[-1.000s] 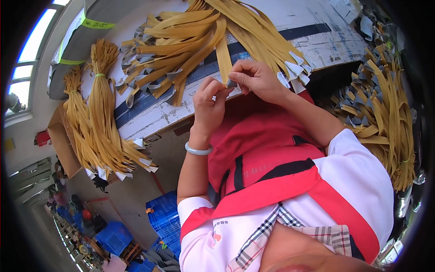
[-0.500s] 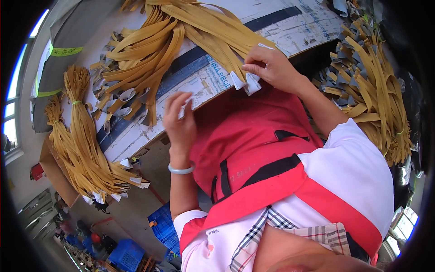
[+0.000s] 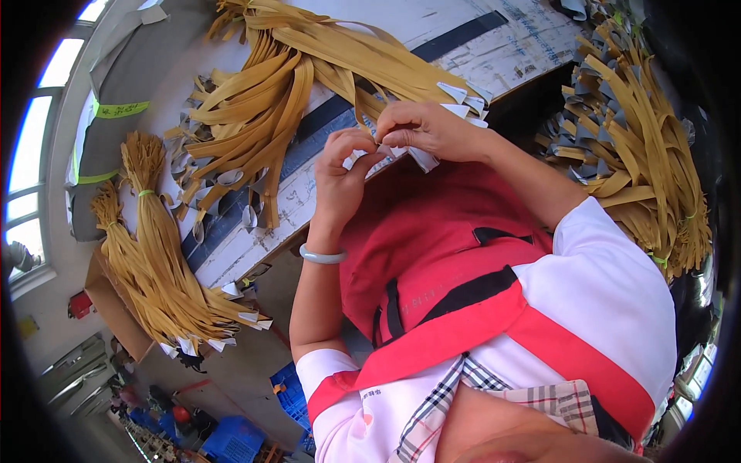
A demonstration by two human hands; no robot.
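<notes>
My left hand (image 3: 345, 174) and my right hand (image 3: 427, 127) meet at the table's near edge, both pinching the small white paper tags (image 3: 421, 158) at the ends of flat tan straps (image 3: 340, 73). The straps fan out over the white table top (image 3: 502, 38) from a knot at the far side. A pale bangle (image 3: 322, 256) sits on my left wrist. Which single strap the fingers hold is hidden by the hands.
Two tied bundles of tan straps (image 3: 150, 255) lie at the left over a cardboard box (image 3: 112, 309). A big heap of tagged straps (image 3: 641, 139) piles at the right. Blue crates (image 3: 231, 440) stand on the floor below. A window (image 3: 31, 154) is at the far left.
My left hand, apart and lower half a second ago, has come up to join my right hand at the strap ends. The view has shifted slightly.
</notes>
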